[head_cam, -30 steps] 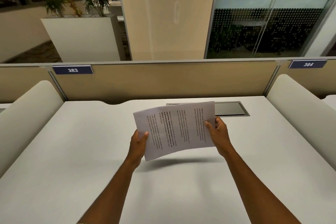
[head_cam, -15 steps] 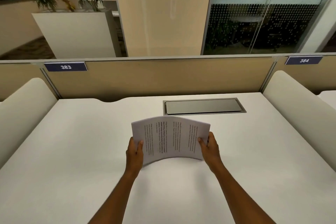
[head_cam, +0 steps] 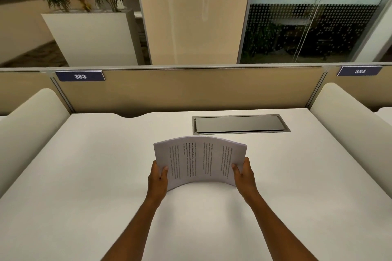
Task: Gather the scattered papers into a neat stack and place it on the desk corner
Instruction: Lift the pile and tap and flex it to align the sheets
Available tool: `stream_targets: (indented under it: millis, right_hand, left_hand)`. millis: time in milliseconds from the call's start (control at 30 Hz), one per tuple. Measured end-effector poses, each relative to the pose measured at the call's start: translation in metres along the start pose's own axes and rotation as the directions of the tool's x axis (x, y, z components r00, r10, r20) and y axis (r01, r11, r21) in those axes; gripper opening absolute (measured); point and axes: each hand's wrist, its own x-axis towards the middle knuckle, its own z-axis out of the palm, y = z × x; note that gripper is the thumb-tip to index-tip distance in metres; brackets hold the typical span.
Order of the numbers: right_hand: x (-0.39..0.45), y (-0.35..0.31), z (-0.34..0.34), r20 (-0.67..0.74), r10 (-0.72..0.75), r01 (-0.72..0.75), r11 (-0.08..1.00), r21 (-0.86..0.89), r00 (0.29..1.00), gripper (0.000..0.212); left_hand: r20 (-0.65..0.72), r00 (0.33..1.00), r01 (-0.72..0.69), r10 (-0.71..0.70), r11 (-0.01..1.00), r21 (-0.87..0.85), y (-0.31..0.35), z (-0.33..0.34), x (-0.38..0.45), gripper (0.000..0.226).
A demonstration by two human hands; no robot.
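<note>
The stack of white printed papers [head_cam: 200,162] stands on edge on the wide white desk [head_cam: 84,176] at frame centre, gathered. Left hand [head_cam: 158,178] and right hand [head_cam: 244,174] grip its sides. Corner placement remains.

grey metal cable hatch [head_cam: 240,124] closed | blue plates "383" [head_cam: 80,76], "384" [head_cam: 360,71] on beige partition [head_cam: 191,89] | white planter box [head_cam: 93,36] beyond

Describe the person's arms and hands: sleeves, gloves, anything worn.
Both forearms are bare up to the frame edge, with no sleeves in view. The left hand and right hand wear no gloves. No watch, bracelet or ring shows on the wrists or fingers.
</note>
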Motion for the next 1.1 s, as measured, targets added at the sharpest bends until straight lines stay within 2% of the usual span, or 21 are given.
stream_targets:
  millis: [133,267,400,533,800,900,967,1033,1100]
  right_hand:
    - [-0.003,0.001,-0.002,0.018,0.018,-0.018,1.000,-0.018,1.000,0.028]
    - [-0.001,-0.006,-0.001,0.047,0.044,-0.041,0.998,-0.048,0.998,0.025]
    - [0.003,-0.015,-0.003,0.056,0.053,-0.051,0.998,-0.026,0.997,0.023]
    - [0.011,-0.026,-0.009,0.046,0.078,-0.080,0.995,0.055,0.996,0.020]
    - [0.031,-0.054,-0.027,-0.029,0.071,-0.065,0.986,0.155,0.997,0.021]
    - [0.040,-0.064,-0.034,-0.103,0.038,-0.020,0.986,0.166,0.994,0.033]
    - [0.046,-0.070,-0.039,-0.180,-0.007,0.036,0.987,0.159,0.984,0.053]
    - [0.053,-0.073,-0.043,-0.279,-0.080,0.100,0.993,0.059,0.957,0.079]
    - [0.058,-0.077,-0.045,-0.328,-0.183,0.144,0.980,-0.141,0.927,0.090]
  left_hand:
    - [0.032,0.999,0.026,-0.027,0.999,0.029,-0.005,-0.004,0.001,0.030]
    - [0.065,0.998,0.014,-0.021,0.993,0.114,0.005,-0.007,0.006,0.019]
    - [0.128,0.992,-0.046,0.022,0.981,0.187,0.026,-0.012,0.020,0.022]
    - [0.222,0.970,-0.150,0.100,0.963,0.223,0.054,-0.019,0.037,0.042]
    - [0.344,0.926,-0.247,0.156,0.939,0.239,0.110,-0.026,0.059,0.042]
    - [0.382,0.904,-0.304,0.190,0.916,0.262,0.126,-0.026,0.063,0.036]
    - [0.393,0.893,-0.343,0.220,0.898,0.276,0.135,-0.024,0.066,0.031]
    - [0.408,0.882,-0.379,0.237,0.872,0.311,0.143,-0.019,0.066,0.026]
    - [0.444,0.861,-0.424,0.249,0.834,0.354,0.152,-0.013,0.065,0.020]
